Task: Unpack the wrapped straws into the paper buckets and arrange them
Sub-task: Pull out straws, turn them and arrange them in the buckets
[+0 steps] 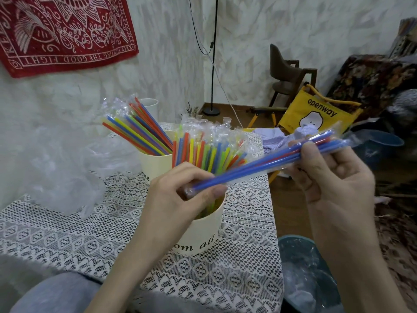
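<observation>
A bundle of wrapped blue and red straws (255, 164) slants across the middle of the view, above the near paper bucket (203, 231). My left hand (178, 195) pinches its lower end between thumb and fingers. My right hand (327, 168) grips the upper end, where clear wrapper sticks out. The near cream bucket, printed with dark lettering, holds several coloured wrapped straws (203, 152). Behind it a second cream bucket (153, 163) holds more coloured straws (140, 129) leaning left. A white cup (150, 105) stands farther back.
The buckets stand on a table with a white lace cloth (67, 233). Crumpled clear plastic (63, 168) lies at the left. A bin lined with plastic (309, 274) sits at the table's right. A yellow bag (316, 111), a chair and a lamp stand are beyond.
</observation>
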